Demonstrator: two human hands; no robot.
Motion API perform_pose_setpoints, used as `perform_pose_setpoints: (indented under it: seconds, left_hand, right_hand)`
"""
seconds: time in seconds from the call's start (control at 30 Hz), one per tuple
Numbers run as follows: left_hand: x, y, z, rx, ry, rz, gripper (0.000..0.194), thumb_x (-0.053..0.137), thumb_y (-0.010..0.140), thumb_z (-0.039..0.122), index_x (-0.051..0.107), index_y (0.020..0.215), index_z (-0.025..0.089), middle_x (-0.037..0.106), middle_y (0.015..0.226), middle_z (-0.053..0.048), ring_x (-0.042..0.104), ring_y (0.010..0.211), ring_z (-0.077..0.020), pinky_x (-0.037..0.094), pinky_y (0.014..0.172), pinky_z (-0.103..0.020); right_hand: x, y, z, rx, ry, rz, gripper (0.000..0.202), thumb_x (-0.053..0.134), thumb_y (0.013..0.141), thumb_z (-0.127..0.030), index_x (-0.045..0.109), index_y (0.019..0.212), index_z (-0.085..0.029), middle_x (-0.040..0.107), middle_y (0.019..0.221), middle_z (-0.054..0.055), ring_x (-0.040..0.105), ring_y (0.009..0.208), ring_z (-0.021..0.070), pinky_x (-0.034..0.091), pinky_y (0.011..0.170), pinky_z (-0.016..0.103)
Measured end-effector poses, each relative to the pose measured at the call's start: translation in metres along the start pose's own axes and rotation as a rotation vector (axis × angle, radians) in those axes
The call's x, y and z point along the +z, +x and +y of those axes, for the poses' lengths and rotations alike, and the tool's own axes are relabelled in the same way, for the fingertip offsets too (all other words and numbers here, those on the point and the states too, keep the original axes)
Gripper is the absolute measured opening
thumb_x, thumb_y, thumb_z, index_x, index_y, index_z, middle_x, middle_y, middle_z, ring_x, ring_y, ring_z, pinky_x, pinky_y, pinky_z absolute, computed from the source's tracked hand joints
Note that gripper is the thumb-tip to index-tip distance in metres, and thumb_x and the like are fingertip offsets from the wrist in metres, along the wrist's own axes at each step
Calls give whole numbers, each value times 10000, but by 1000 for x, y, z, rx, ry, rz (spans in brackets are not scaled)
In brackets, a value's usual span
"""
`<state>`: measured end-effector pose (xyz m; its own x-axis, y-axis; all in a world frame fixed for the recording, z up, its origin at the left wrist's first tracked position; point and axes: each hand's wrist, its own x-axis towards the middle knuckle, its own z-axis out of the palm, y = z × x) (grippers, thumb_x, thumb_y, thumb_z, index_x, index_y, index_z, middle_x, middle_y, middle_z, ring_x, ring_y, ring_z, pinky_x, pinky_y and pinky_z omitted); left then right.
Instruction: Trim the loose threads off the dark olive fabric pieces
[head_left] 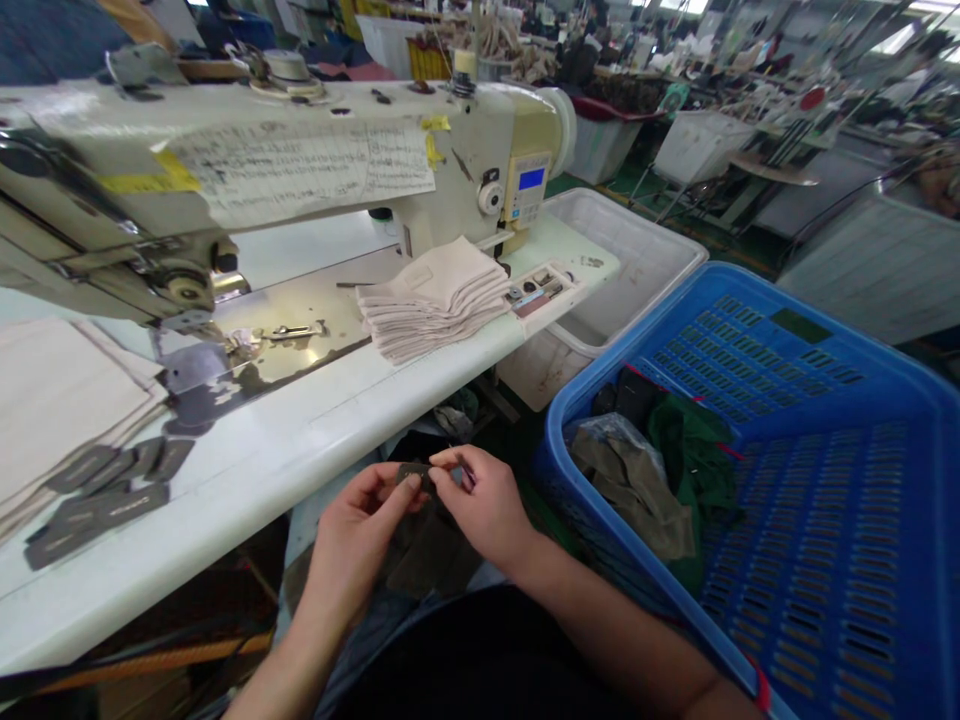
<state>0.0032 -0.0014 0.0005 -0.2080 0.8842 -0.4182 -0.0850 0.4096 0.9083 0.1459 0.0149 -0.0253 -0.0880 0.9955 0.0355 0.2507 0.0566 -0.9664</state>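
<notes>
Between my two hands, above my lap, is a small dark label patch (412, 474). My left hand (361, 525) pinches its left part between thumb and fingers. At its right end, my right hand (480, 500) is closed, with thumb and fingertips on the patch edge; a small dark thing shows among these fingers, too small to name. More dark patches (97, 505) lie in a loose pile at the left of the white table, beside light fabric pieces (64, 400). A stack of folded light fabric (439, 300) rests near the middle of the table.
A sewing machine (300, 170) stands across the white table (300, 460). On the right is a blue basket (750, 285) holding green and brown cloth. A white bin (637, 235) stands behind it. Other workstations and bins fill the background.
</notes>
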Motion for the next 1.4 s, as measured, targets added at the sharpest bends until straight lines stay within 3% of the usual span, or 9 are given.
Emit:
perform_pose_setpoints:
  seconds: [0.13, 0.33, 0.43, 0.63, 0.73, 0.83, 0.9, 1.03, 1.4]
  left_hand:
    - [1, -1, -1, 43, 18, -3, 358, 863, 595, 461, 751, 786, 180, 723, 663, -17, 637, 618, -152, 475, 595, -218]
    - [-1, 1, -4, 97, 143, 16, 285, 840, 590, 425, 773, 749, 198, 737, 677, -20, 614, 600, -161, 456, 555, -228]
    - [1, 1, -4, 77, 143, 4, 279, 845, 581, 414, 758, 726, 191, 719, 648, -15, 598, 581, -148, 443, 539, -219]
    - [6, -3, -1, -126, -178, -17, 375, 892, 572, 393, 664, 783, 182, 718, 660, 12, 655, 594, -112, 509, 600, -183]
    - [4, -2, -1, -97, -223, 38, 443, 926, 524, 384, 642, 795, 178, 713, 680, 35, 687, 617, -117, 545, 629, -192]
    - [3, 0, -2, -53, -210, 64, 502, 927, 527, 412, 681, 891, 167, 731, 715, 23, 702, 642, -122, 566, 663, -201]
    - [2, 1, -5, -32, -197, 69, 573, 922, 535, 430, 707, 993, 160, 756, 776, 5, 714, 674, -127, 578, 696, -208]
    - [1, 0, -7, 20, -146, 77, 539, 912, 553, 440, 728, 979, 166, 766, 819, -1, 724, 710, -132, 583, 727, -208]
    - [0, -1, -9, 109, -35, 91, 407, 868, 614, 428, 732, 916, 192, 704, 678, 36, 713, 676, -146, 583, 713, -223]
  right_hand:
    - [-1, -2, 4, -220, -303, 7, 124, 563, 910, -184, 687, 907, -188, 728, 911, 65, 682, 858, 182, 517, 785, 276]
    - [-2, -2, 8, -329, -602, -77, 93, 573, 873, -154, 658, 868, -191, 686, 831, 50, 646, 747, 172, 463, 659, 252]
    - [0, 3, 11, -298, -492, -83, 47, 585, 815, -157, 617, 813, -191, 652, 791, 32, 613, 712, 166, 444, 640, 254]
    - [-3, 17, 18, 117, 70, 185, 148, 491, 908, -314, 531, 813, -208, 575, 711, -17, 558, 643, 144, 451, 611, 251]
    - [-9, 13, 13, 74, -9, 107, 241, 455, 980, -380, 591, 996, -182, 655, 834, 25, 621, 755, 171, 481, 719, 288]
    - [-12, 2, 3, -49, -174, -13, 315, 363, 1035, -313, 615, 1164, -176, 714, 1036, 79, 670, 941, 196, 486, 858, 318]
    - [-10, -4, -4, -108, -269, -28, 292, 423, 1019, -284, 625, 1204, -182, 714, 1122, 84, 676, 1004, 205, 489, 884, 312]
    - [-6, -7, -12, -145, -398, -30, 269, 532, 980, -270, 641, 1215, -196, 721, 1058, 60, 690, 919, 203, 512, 814, 293]
    - [-5, -7, -14, -156, -468, -61, 244, 541, 981, -252, 659, 1187, -197, 728, 1033, 58, 693, 933, 208, 517, 809, 290]
